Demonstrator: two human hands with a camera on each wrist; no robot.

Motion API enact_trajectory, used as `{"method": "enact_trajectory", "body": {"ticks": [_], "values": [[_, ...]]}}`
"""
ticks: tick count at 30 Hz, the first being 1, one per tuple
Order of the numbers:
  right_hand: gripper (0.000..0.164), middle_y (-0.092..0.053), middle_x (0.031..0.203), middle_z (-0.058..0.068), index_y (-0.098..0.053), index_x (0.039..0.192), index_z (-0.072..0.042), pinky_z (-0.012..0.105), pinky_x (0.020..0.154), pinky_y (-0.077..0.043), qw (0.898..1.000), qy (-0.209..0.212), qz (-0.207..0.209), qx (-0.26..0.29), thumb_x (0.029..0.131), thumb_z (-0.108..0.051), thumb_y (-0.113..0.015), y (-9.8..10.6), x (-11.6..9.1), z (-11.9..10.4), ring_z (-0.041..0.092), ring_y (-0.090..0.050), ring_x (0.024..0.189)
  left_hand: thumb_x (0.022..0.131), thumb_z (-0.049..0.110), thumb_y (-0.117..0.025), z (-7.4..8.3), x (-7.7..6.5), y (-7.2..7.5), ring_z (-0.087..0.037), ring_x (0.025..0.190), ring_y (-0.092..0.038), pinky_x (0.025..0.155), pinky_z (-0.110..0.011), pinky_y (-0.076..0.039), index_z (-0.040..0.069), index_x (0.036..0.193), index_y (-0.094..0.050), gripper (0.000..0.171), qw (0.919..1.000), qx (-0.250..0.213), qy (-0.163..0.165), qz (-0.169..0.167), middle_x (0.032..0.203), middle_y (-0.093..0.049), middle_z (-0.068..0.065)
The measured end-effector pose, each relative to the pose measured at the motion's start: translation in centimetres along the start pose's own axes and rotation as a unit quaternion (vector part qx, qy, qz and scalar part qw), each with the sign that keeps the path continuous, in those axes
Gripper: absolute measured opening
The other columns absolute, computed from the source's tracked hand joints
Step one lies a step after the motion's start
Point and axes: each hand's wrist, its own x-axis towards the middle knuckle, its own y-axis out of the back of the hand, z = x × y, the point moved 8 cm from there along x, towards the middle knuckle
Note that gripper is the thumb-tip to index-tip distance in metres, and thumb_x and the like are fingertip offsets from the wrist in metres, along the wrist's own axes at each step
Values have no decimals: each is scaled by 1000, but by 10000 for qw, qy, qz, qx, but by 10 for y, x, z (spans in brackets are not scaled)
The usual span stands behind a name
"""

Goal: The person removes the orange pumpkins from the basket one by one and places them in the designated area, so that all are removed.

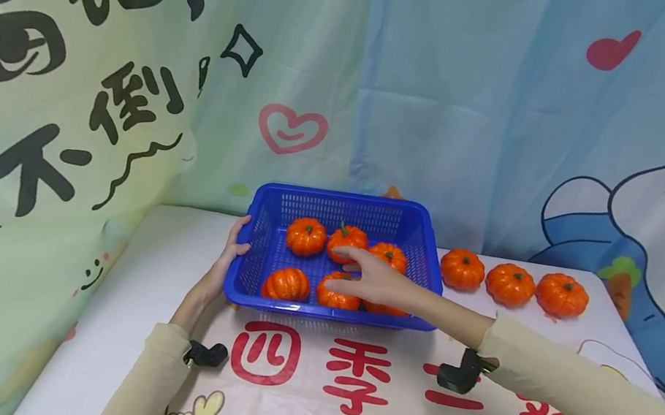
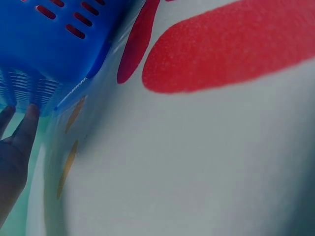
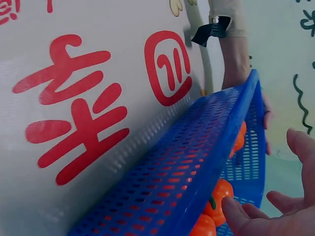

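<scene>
**Right hand [image 1: 373, 278] over a blue mesh basket [image 1: 327, 313] full of pumpkins [image 1: 306, 236]**

So I count six orange pumpkins in the basket, mid-frame, in two rough rows, though the front-right one is partly hidden. The right hand hangs above the right-hand ones, fingers spread and loosely bent. It's got hold of nothing as far as I can see; can't tell if a fingertip touches. The left hand [image 1: 219, 265] is on the basket's left end with its thumb over the rim; no idea how firmly it grips, if at all.

My read: this step is a reach among the pumpkins, pick-up or let-go unclear. Next move calls for either closing around one or lifting straight up past the rim.

Three more pumpkins [image 1: 510, 284] sit in a row right of the basket, on the white surface [image 1: 162, 266]. Main nuisance is the right forearm [image 1: 450, 316] crossing the near-right corner. Printed curtain [image 1: 423, 149] behind everything.
</scene>
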Motion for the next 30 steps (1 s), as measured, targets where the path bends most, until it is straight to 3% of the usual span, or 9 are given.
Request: {"method": "enact_trajectory", "body": {"ticks": [6,17,24,30], "values": [[73,-39,152,15,-37,148,-13,46,107,-43,9993,-233,-249,-160,88,-43,-66,-16,23,-6,33,-46,135,96,28,-27,3,2,-1,-36,147,-10,118,-59,-12,33,154,-4,62,10000,-21,-70,-52,163,5,-3],[64,-43,151,12,-43,146,-12,46,109,-41,9954,65,-824,-494,92,-40,-62,-45,67,-21,36,-47,134,95,29,-27,1,0,1,-39,147,-10,117,-62,-13,33,154,-3,63,10000,36,-13,-37,163,4,-5],[57,-50,147,9,-48,143,-12,46,113,-36,9888,106,-1139,-956,94,-39,-59,-62,79,-26,27,-44,138,96,27,-26,0,0,0,-38,147,-10,118,-61,-14,31,154,-2,63,10000,-48,-24,-44,162,3,-6],[52,-54,142,10,-53,138,-12,43,112,-38,9861,35,-1119,-1231,93,-37,-60,-68,81,-27,25,-49,133,96,27,-25,1,0,-1,-39,145,-14,116,-61,-17,32,154,-2,63,9999,-88,-9,-50,162,3,-6]]}}
